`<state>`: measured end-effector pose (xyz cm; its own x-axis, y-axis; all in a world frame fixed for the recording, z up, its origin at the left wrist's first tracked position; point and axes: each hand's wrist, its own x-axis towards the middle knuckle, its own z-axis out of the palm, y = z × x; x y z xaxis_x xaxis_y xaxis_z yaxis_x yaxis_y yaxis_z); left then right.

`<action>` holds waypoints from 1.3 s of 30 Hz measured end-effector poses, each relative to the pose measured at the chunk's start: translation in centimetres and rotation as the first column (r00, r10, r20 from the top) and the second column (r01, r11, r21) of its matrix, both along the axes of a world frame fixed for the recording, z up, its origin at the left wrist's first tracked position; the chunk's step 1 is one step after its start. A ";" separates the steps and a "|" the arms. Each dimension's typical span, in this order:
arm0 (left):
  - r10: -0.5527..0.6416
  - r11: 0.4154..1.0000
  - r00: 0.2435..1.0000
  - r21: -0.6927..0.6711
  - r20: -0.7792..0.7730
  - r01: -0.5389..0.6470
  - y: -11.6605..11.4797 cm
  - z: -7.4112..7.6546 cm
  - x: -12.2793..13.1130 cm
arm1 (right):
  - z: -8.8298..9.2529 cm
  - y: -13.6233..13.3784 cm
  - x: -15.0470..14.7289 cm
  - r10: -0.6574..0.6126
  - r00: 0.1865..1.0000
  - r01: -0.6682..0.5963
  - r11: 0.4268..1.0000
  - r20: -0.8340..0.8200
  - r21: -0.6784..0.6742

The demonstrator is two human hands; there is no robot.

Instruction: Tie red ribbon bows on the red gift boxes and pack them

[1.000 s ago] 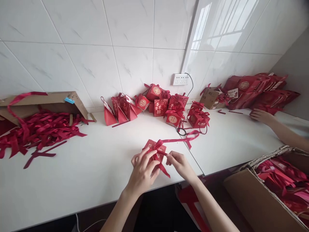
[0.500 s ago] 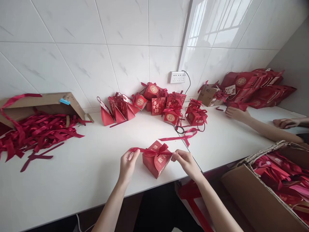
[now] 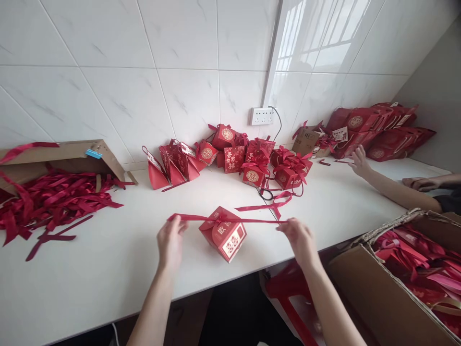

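Note:
A small red gift box (image 3: 222, 235) with gold lettering and a white patterned panel sits turned and slightly tilted in front of me. Whether its base fully touches the table, I cannot tell. Across its top runs a red ribbon (image 3: 252, 220), stretched nearly straight to both sides, with a small knot at the middle. My left hand (image 3: 171, 242) is closed on the ribbon's left end. On the other side, the fingers of my right hand (image 3: 299, 240) pinch its right end. Neither hand touches the box itself.
Left is a cardboard box (image 3: 103, 150) spilling red ribbons (image 3: 65, 197). Finished-looking red boxes (image 3: 254, 175) and a loose ribbon (image 3: 259, 207) lie behind. At right are red bags (image 3: 374, 129), a co-worker's hand (image 3: 359, 161) and an open carton (image 3: 392, 288).
My hands have moved apart, drawing the ribbon out. The bow's loops are gone, leaving a small knot. The gift box has turned and shifted left. The co-worker's hand has risen off a red box.

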<state>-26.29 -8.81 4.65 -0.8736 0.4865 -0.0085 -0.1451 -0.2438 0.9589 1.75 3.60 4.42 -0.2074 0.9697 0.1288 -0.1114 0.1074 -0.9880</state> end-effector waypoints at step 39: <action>-0.363 0.844 0.683 0.086 -0.634 0.529 5.2 15.4 4.1 | 15.1 -1.0 -8.7 0.364 0.931 -0.314 0.788 0.011 0.530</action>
